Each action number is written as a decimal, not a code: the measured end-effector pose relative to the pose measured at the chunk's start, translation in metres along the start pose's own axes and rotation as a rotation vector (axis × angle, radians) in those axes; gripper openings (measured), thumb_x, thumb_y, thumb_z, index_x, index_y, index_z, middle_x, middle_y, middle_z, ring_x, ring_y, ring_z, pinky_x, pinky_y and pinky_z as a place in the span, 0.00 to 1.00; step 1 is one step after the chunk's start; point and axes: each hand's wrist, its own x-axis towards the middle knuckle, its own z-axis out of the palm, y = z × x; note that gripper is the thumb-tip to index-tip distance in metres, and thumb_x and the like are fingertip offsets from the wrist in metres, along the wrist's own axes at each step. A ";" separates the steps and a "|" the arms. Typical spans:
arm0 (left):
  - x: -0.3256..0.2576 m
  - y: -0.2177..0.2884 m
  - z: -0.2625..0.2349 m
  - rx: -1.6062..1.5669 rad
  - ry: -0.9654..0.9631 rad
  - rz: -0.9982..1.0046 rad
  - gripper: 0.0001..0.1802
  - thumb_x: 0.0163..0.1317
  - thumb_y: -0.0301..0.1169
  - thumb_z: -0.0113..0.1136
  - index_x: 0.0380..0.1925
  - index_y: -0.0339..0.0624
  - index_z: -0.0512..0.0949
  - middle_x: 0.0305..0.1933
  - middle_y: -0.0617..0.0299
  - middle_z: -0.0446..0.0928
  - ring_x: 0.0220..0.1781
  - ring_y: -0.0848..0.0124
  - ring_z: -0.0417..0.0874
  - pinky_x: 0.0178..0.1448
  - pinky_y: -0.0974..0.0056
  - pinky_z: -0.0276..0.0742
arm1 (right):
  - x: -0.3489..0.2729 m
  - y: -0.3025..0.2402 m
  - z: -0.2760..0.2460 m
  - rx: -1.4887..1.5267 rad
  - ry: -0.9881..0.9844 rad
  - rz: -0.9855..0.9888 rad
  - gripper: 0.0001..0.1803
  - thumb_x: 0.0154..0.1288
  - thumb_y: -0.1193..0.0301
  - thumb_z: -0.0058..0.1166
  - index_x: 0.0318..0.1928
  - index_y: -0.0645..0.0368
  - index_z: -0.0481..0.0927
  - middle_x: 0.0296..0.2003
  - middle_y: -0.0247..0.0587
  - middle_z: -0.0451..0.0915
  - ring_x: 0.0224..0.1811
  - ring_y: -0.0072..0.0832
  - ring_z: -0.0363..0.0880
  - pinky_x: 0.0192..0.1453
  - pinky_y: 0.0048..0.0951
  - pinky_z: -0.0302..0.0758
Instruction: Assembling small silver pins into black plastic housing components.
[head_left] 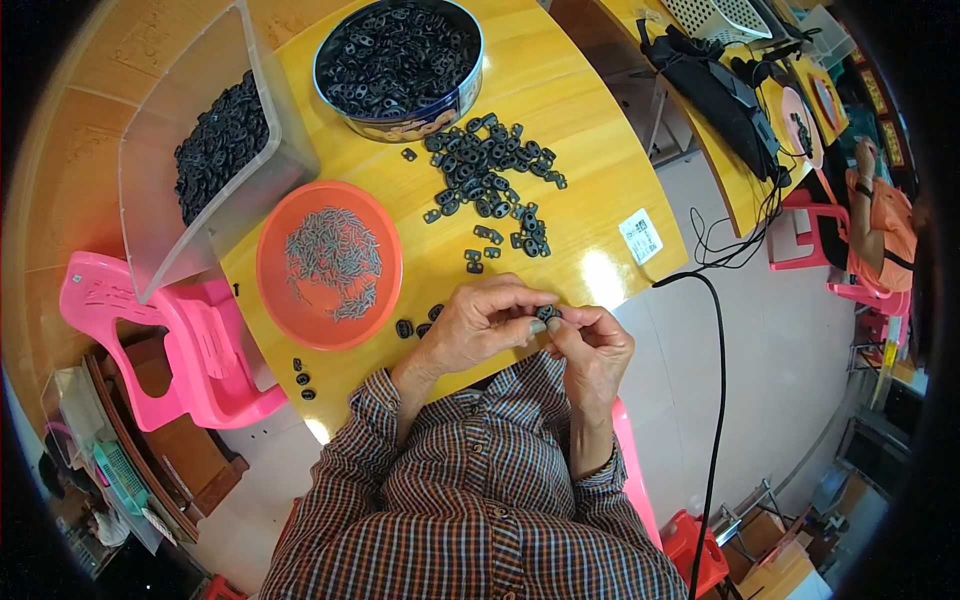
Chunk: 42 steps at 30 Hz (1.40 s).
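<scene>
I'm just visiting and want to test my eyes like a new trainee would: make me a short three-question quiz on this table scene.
1. What do the left hand and right hand hold between their fingertips?

2. True or false: the clear bin is to the left of the round tin.

3. What does the orange bowl hold?
A) green beads
B) small grey pins
C) white buttons

Key: 1. A small black piece. 2. True. 3. B.
</scene>
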 end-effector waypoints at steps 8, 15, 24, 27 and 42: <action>-0.001 0.002 -0.001 -0.071 0.023 -0.036 0.16 0.57 0.19 0.58 0.47 0.35 0.78 0.33 0.63 0.74 0.33 0.77 0.78 0.34 0.75 0.75 | 0.002 -0.004 0.003 0.077 -0.023 0.104 0.03 0.58 0.80 0.57 0.34 0.67 0.79 0.25 0.37 0.80 0.21 0.17 0.75 0.25 0.16 0.72; 0.000 0.005 -0.002 0.024 0.002 0.002 0.16 0.56 0.18 0.58 0.47 0.37 0.79 0.34 0.64 0.75 0.36 0.77 0.77 0.38 0.74 0.74 | 0.001 -0.004 -0.001 0.029 -0.097 0.120 0.06 0.62 0.75 0.56 0.33 0.66 0.78 0.23 0.38 0.80 0.20 0.16 0.74 0.23 0.16 0.70; -0.003 -0.005 -0.002 -0.043 0.006 0.018 0.16 0.59 0.17 0.55 0.48 0.34 0.77 0.34 0.62 0.75 0.33 0.77 0.79 0.37 0.74 0.77 | 0.000 -0.007 0.001 -0.019 -0.095 0.167 0.07 0.62 0.73 0.57 0.32 0.66 0.77 0.23 0.37 0.79 0.18 0.16 0.72 0.21 0.15 0.68; -0.003 -0.003 -0.001 -0.044 -0.004 -0.029 0.16 0.59 0.17 0.55 0.49 0.34 0.76 0.34 0.63 0.75 0.33 0.77 0.79 0.37 0.74 0.77 | -0.001 -0.007 0.002 0.010 -0.078 0.177 0.07 0.63 0.73 0.56 0.32 0.66 0.77 0.23 0.37 0.79 0.18 0.16 0.72 0.21 0.15 0.68; -0.006 0.000 -0.001 -0.362 0.144 -0.184 0.16 0.60 0.19 0.53 0.49 0.33 0.74 0.36 0.64 0.77 0.34 0.80 0.79 0.40 0.74 0.78 | 0.002 0.000 0.003 0.152 -0.057 0.088 0.05 0.63 0.76 0.54 0.38 0.65 0.78 0.28 0.42 0.81 0.22 0.21 0.78 0.23 0.19 0.74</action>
